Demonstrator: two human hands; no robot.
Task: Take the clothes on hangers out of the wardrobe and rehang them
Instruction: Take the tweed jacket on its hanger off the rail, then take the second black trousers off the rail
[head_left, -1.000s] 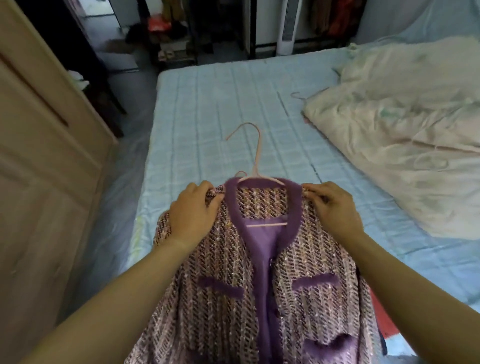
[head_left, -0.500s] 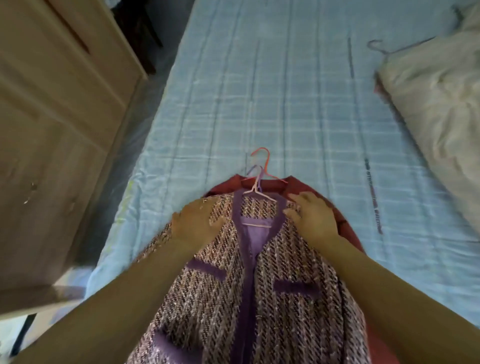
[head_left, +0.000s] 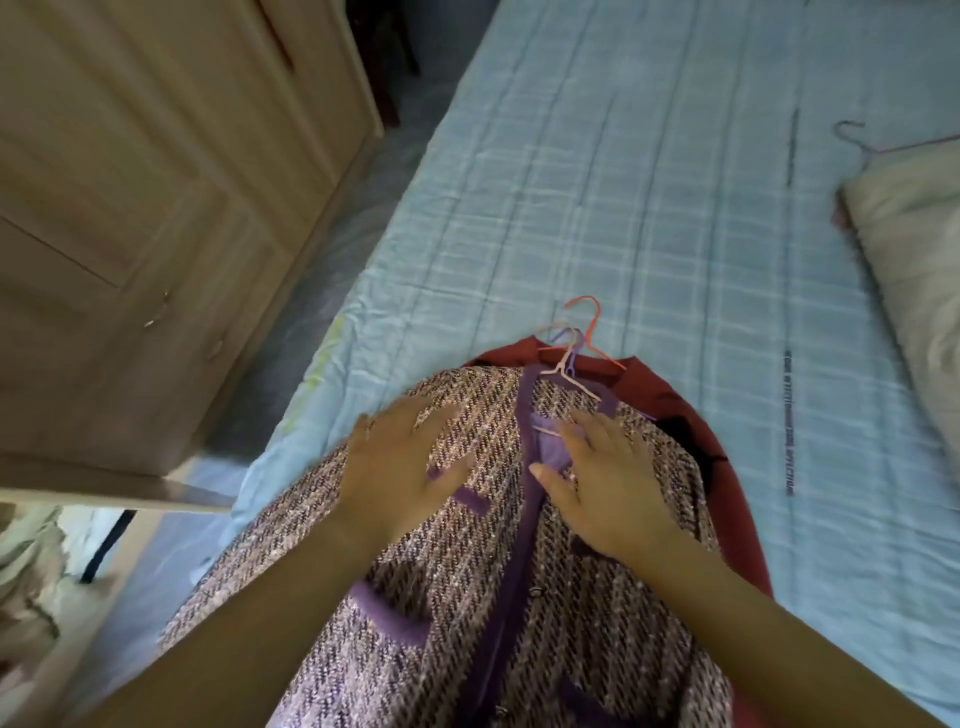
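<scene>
We log left hand (head_left: 400, 467) flat on jacket (head_left: 467, 582), released | right hand (head_left: 608, 483) same | both slid down from its shoulders since earlier

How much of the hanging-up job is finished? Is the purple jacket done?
Done: the purple jacket is out of the wardrobe and lies on the bed, on top of a red garment; hangers poke out at their collars. In hand: the left hand and right hand press flat on the jacket. Left: neither garment is hung back up yet.
</scene>
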